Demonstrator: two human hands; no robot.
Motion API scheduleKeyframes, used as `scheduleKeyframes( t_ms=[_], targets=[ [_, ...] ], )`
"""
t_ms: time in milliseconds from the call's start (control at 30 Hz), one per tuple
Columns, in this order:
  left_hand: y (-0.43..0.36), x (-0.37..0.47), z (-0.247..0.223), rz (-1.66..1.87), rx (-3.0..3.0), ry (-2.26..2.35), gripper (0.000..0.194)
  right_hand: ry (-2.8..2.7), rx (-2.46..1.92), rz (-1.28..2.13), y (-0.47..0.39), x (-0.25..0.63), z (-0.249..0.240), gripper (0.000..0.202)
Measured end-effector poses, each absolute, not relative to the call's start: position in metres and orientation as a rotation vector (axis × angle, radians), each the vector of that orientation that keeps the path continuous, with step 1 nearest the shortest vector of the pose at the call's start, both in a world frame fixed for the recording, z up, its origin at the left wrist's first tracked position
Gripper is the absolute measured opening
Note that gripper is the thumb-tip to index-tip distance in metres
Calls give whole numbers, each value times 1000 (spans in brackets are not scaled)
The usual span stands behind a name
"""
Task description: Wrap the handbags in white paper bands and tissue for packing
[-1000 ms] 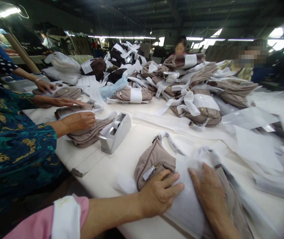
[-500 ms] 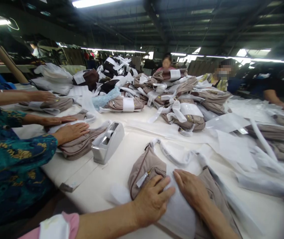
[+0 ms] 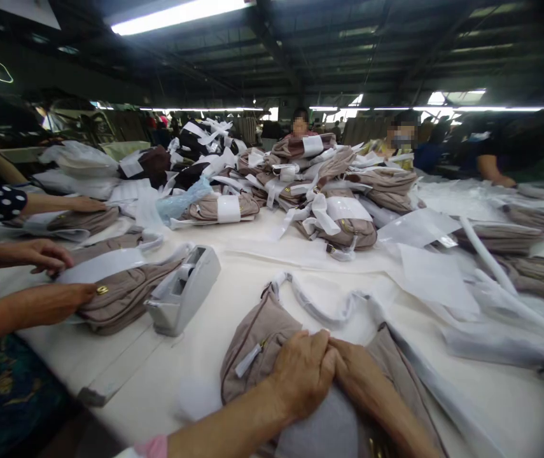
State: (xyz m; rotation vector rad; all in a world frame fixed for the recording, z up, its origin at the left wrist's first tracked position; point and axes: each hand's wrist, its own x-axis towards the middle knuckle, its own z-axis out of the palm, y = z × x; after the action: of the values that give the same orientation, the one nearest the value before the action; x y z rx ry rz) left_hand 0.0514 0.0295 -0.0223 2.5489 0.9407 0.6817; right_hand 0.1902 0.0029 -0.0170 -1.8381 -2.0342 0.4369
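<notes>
Taupe fabric makes this bag [image 3: 245, 343] look soft and fairly light, likely to sag from one corner, so I judge it best held flat-handed at both sides, clear of the wrapped strap [image 3: 336, 319]. It lies before me on the white table [image 3: 247, 270], my left hand [image 3: 300, 374] and right hand [image 3: 360, 375] meeting over the pale wrap [image 3: 322, 427], fingers bunched narrow, though I cannot tell whether they pinch its edge.

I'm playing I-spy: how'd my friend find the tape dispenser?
On the white table, find the brown bag under the wearer's left hand. The tape dispenser stands left of it, next to another bag. Unlike those soft bags, it's a smooth grey wedge.
</notes>
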Motion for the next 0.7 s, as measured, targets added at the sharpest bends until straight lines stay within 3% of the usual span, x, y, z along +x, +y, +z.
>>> scheduleKeyframes(
  t_ms=[200, 267, 433, 700],
  targets=[
    [26, 49, -15, 488, 2630, 920, 19, -2249, -1782, 231, 51, 239, -12, 41],
    [27, 51, -13, 458, 2659, 929, 24, -2481, -1694, 186, 65, 246, -13, 33],
    [27, 51, -10, 346, 2708, 918, 25, -2607, -1569, 390, 70, 239, -13, 23],
    [53, 59, 1, -25, 2842, 681, 39, -2371, -1462, 864, 59, 228, -24, 27]
  ],
)
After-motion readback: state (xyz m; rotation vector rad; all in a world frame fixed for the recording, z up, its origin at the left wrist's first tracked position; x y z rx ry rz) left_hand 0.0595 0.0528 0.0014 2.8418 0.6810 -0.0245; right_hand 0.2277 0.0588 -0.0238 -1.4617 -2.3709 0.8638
